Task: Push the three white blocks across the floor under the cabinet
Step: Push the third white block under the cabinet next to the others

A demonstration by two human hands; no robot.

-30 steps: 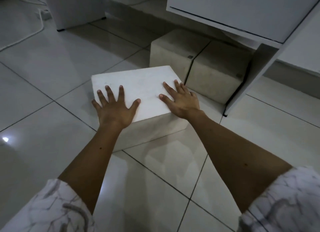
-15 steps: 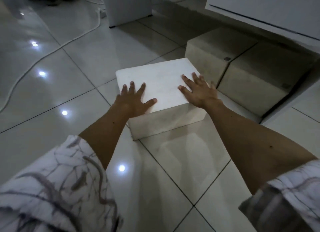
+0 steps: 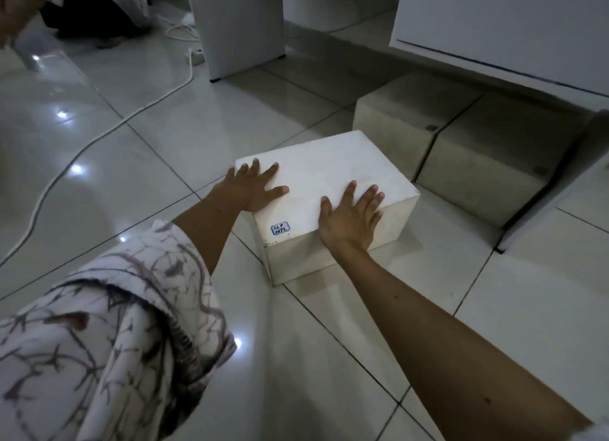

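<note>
Both hands flat, fingers spread, left hand [image 3: 252, 188] & right hand [image 3: 351, 218] atop white block [image 3: 329, 173]; prob stiff, slides easy on glossy tile.

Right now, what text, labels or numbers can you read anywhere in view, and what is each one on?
"LCP 0072", handwritten, my best reading: small blue-bordered sticker on top of the near white block, at its near corner.
Small dark square tags on the two far blocks: too small to read.
No other text visible.
</note>
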